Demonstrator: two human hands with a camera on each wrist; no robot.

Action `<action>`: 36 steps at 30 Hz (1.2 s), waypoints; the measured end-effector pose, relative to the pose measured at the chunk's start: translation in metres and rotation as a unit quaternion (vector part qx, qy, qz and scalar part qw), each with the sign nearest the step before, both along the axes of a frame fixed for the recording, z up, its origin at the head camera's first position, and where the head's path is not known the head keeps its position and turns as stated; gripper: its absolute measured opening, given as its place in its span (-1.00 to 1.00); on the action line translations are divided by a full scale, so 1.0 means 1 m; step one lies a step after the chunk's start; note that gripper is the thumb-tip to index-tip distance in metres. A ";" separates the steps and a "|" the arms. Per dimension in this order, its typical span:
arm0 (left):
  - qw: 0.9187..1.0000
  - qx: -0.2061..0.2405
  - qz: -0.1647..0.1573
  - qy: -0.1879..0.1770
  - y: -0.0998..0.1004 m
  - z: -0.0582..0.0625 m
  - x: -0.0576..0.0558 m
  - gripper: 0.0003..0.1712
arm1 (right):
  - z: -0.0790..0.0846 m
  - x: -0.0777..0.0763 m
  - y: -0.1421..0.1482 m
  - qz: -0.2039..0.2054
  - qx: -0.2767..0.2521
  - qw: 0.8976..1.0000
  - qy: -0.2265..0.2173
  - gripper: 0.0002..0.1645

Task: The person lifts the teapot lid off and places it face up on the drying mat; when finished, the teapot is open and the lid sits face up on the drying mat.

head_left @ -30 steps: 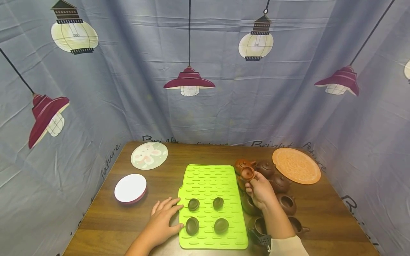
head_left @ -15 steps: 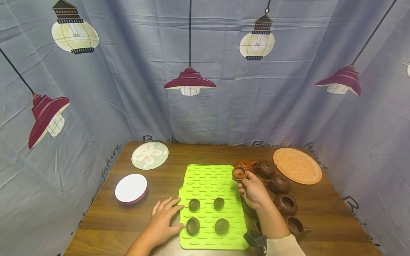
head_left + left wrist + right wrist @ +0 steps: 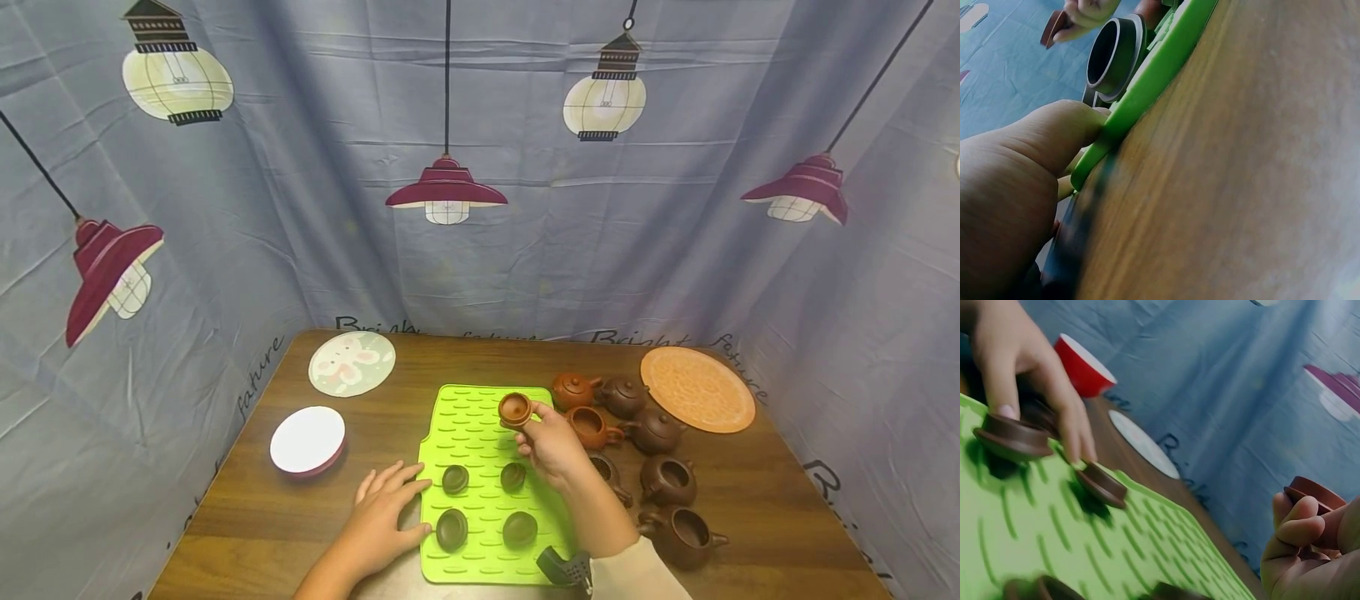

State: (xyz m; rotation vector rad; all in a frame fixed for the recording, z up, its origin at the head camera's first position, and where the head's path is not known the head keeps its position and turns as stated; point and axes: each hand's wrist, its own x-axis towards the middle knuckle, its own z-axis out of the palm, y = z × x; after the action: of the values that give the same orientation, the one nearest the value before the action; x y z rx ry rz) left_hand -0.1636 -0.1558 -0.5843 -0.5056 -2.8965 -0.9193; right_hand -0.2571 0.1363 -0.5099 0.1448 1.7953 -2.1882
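Observation:
My right hand [image 3: 553,448] pinches a small reddish-brown teapot lid [image 3: 515,409] between thumb and fingers, its hollow underside turned up, above the far half of a lime-green ribbed mat [image 3: 465,429]. In the right wrist view the same lid [image 3: 1317,490] shows at the fingertips. My left hand [image 3: 381,518] rests at the mat's left edge with fingers spread and fingertips on the mat. Several dark brown teapot lids [image 3: 452,530] lie hollow side up or tilted in two rows on the near half of the mat. One lid [image 3: 1113,56] sits close by the left thumb.
Right of the mat stand several clay teapots, including a reddish lidless one [image 3: 600,440], a reddish lidded one [image 3: 572,392] and a brown lidless one [image 3: 678,546]. An orange round mat [image 3: 697,389] lies behind them. A white-and-red bowl [image 3: 307,442] and a round rabbit mat [image 3: 351,364] are at left.
My right hand has carried the reddish-brown lid leftward from over the teapots to above the mat, uncovering the reddish lidless teapot. My left hand has stayed in place.

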 end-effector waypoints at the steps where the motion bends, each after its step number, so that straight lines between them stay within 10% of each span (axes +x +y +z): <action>1: 1.000 0.000 -0.001 0.001 0.000 -0.001 0.000 -0.28 | -0.001 0.001 -0.005 0.007 0.002 1.000 0.001 -0.59; 36: 1.000 -0.006 0.002 -0.006 -0.002 0.000 0.000 -0.28 | -0.032 -0.012 -0.070 0.118 0.148 0.982 0.009 -0.74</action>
State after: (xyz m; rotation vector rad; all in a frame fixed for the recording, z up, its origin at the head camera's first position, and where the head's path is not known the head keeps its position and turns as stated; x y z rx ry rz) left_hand -0.1633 -0.1582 -0.5839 -0.4976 -2.9141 -0.9098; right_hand -0.2686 0.0667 -0.5417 -0.0239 2.0258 -1.7605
